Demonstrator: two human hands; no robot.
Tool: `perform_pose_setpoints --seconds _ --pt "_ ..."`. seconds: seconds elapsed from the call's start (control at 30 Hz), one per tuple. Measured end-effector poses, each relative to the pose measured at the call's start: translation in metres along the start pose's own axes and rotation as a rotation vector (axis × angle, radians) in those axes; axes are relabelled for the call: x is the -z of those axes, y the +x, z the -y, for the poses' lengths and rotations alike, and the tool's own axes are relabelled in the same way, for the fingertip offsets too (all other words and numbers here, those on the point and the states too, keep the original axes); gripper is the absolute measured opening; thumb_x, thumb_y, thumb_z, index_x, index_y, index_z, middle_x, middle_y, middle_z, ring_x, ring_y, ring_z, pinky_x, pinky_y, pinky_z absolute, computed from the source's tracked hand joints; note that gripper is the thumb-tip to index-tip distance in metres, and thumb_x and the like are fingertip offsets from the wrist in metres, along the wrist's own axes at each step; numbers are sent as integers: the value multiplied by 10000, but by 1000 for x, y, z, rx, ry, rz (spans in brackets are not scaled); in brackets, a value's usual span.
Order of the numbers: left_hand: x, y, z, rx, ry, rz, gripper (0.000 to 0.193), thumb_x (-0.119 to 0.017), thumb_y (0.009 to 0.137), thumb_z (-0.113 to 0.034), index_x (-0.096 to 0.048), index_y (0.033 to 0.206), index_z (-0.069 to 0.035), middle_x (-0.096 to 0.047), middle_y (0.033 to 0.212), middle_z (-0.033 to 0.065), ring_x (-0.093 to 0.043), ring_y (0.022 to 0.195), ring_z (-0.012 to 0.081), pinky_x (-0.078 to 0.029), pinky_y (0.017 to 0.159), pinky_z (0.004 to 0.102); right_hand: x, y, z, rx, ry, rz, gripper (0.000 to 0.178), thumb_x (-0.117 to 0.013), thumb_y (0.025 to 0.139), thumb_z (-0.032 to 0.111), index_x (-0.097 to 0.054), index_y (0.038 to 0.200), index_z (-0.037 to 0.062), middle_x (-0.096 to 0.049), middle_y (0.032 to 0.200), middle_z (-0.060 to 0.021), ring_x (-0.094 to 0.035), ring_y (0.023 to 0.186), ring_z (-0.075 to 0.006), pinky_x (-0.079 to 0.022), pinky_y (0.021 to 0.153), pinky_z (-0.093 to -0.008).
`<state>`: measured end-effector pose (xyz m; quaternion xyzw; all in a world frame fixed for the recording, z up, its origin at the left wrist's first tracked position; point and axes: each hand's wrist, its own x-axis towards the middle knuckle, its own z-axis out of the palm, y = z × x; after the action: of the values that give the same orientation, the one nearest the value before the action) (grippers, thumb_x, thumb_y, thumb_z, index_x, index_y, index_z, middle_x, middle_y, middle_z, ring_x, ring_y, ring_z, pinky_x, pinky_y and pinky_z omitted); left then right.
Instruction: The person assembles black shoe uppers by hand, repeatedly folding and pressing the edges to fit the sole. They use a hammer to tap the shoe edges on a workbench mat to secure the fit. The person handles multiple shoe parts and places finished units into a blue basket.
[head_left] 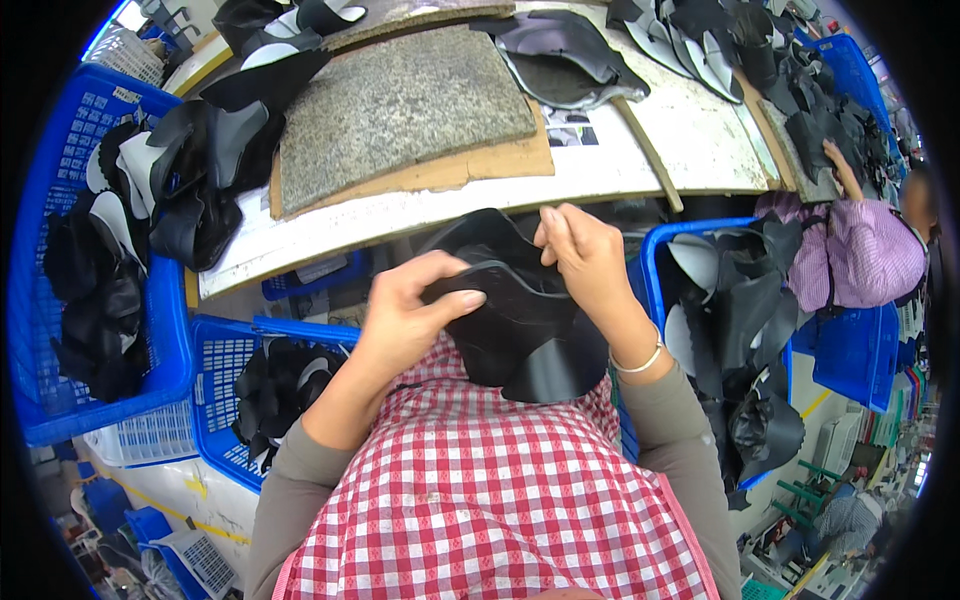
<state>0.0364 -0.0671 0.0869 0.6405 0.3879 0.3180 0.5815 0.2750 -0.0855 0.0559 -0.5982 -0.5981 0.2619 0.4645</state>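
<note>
Head view: the left hand (405, 310) is clamped on the edge of a black curved piece (510, 325). The right hand (585, 250) has curled fingers; its grip cannot be determined. The piece overlaps the checked apron (480, 480).

1. In front of me runs a white bench (705, 140), its edge bowed by my wide view.
2. Beneath the bench I see dim shadow.
3. Beyond its far left end I see part of a pale table (202, 62).
4. The floor (235, 505) to my left is pale, crossed by a yellow line (205, 527).
5. Another yellow strip (817, 404) shows to my right.
6. At my upper left is a bright glare (103, 36); window or lamp, I can't tell.
</note>
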Motion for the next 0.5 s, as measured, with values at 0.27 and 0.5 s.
perform_pose_setpoints --seconds 0.27,0.5 --pt "166 -5 -126 -712 25 -989 207 -745 933 18 -725 1139 37 -741 1077 86 -683 945 127 -526 899 249 35 112 -22 -218 911 227 621 -685 1018 170 -422 1530 -63 -566 1450 -200 -578 1301 -240 -480 1099 -372" --pt "344 61 -123 -607 1005 -1414 329 -767 932 -141 -732 1207 38 -776 1090 166 -731 1025 240 -544 942 335 -11 294 -104 -570 1499 -492 584 -740 991 260 -484 1374 -99 -584 1369 -210 -603 1240 -311 -493 1137 -433"
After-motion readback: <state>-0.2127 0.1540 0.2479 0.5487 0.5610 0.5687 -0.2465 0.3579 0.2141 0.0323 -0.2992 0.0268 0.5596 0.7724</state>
